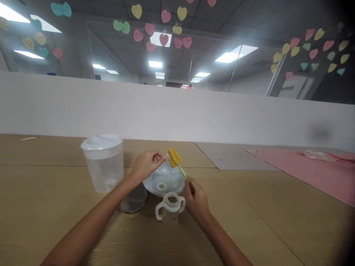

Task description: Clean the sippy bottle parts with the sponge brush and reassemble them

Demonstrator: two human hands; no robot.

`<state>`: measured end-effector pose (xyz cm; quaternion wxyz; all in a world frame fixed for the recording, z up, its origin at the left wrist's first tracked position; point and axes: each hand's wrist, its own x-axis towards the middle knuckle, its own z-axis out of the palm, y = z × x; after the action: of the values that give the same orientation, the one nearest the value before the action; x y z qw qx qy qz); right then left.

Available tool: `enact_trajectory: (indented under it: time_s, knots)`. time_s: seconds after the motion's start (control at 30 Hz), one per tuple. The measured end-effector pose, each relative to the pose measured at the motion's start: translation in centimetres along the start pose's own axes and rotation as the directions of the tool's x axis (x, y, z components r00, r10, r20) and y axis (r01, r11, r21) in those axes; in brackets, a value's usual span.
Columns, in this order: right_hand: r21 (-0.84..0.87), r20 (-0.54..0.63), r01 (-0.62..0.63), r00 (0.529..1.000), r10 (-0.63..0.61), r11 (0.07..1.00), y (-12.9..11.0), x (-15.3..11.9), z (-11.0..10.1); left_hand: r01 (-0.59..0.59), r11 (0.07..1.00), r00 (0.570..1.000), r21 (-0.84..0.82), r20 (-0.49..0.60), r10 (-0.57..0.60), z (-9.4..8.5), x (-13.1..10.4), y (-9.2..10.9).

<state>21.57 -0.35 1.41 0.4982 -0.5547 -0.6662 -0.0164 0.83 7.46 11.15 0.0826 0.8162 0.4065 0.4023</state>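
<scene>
Taking the bowl (181, 189) as our clock's centre, we see nearest us, at six o'clock, a clear bottle (171, 208) with two white handles, standing open-topped on the tabletop (55, 207); at four o'clock our right hand (197, 199) is closed round the green handle of a brush (174, 158); at eight o'clock a round metal disc (133, 201) lies flat, partly behind our left forearm; in the bowl sits a small white ring-shaped piece (161, 187).

Toward eleven o'clock our left hand (146, 163) pinches a small clear piece (166, 155) by its near end; the brush's yellow sponge head meets it above the bowl, though we cannot tell whether one enters the other. At ten o'clock stands a clear bucket (104, 168) with a white lid; toward three o'clock we find a pink cloth (305, 173); beyond runs a white wall (166, 111), with heart-shaped notes (138, 35) on the glass above.
</scene>
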Motion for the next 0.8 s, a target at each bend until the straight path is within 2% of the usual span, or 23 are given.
enact_trajectory:
  time_s: [0.17,0.27,0.4,0.53,0.63,0.7,0.8]
  knots:
    - [-0.055,-0.026,-0.007,1.000,0.005,0.998,0.1,-0.1,0.0,-0.013,0.999,1.000,0.029,-0.026,0.014,0.0,-0.1,0.3]
    - [-0.086,-0.029,0.021,0.999,-0.024,0.996,0.1,-0.2,-0.1,-0.028,1.000,1.000,-0.002,0.008,0.028,0.0,0.0,0.3]
    - [-0.089,-0.083,0.059,0.994,-0.067,0.994,0.0,-0.3,-0.3,0.044,0.999,0.999,-0.027,0.028,-0.043,-0.9,0.2,-0.2]
    - [-0.111,-0.131,0.027,0.990,-0.042,0.993,0.0,-0.1,-0.4,0.135,0.970,0.984,0.202,0.086,-0.155,-3.3,0.5,-1.4]
    - [-0.128,-0.119,0.044,0.991,-0.060,0.991,0.2,-0.1,-0.3,0.158,0.898,0.969,0.411,0.111,-0.221,-4.3,0.6,-2.5]
    - [-0.145,-0.109,0.068,0.990,-0.085,0.987,0.2,-0.1,-0.2,0.189,0.867,0.955,0.461,0.119,-0.272,-4.3,0.5,-3.4]
    - [-0.160,-0.103,0.065,0.991,-0.082,0.985,0.1,-0.2,-0.3,0.233,0.874,0.929,0.426,0.169,-0.330,-3.4,0.1,-5.0]
